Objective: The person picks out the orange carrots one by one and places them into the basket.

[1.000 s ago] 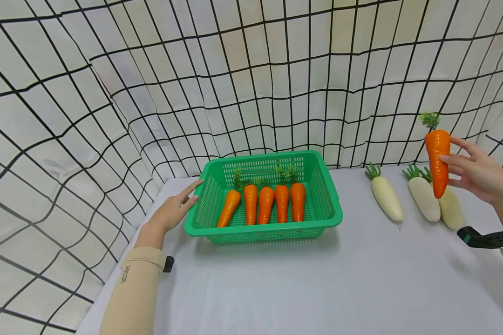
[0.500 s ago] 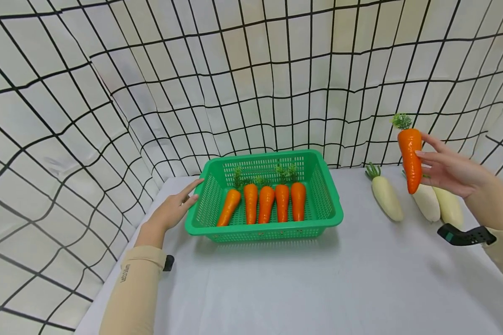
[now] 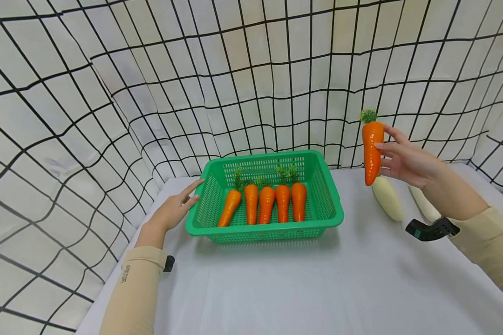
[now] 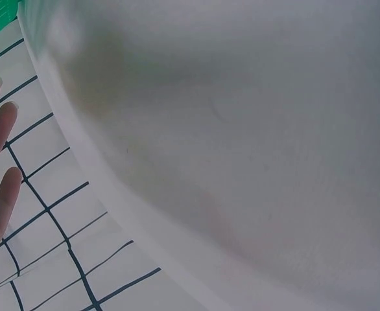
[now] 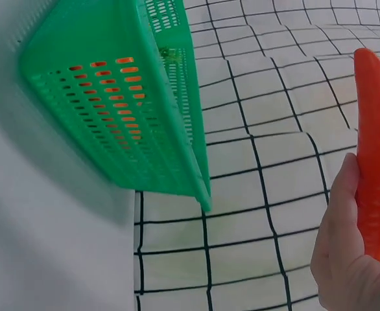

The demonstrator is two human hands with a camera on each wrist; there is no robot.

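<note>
My right hand (image 3: 406, 156) pinches a carrot (image 3: 372, 151) between thumb and fingers, its green top up and its tip down, raised above the table to the right of the green basket (image 3: 264, 231). In the right wrist view the same carrot (image 5: 375, 155) stands at the right edge, with the basket's perforated end wall at the left. My left hand (image 3: 173, 209) has its fingers extended, fingertips at the basket's left rim. Inside the basket several carrots (image 3: 266, 204) lie side by side, leafy tops toward the back wall.
A white radish (image 3: 386, 197) lies on the table right of the basket, partly behind the held carrot. Another white radish (image 3: 424, 204) shows beyond it, partly covered by my right hand and wrist. Behind the white table (image 3: 268, 288) hangs a black-gridded white cloth (image 3: 297, 79).
My right hand has carried the carrot leftward, from over the radishes at the far right toward the basket. The left hand and the basket stay in place.
</note>
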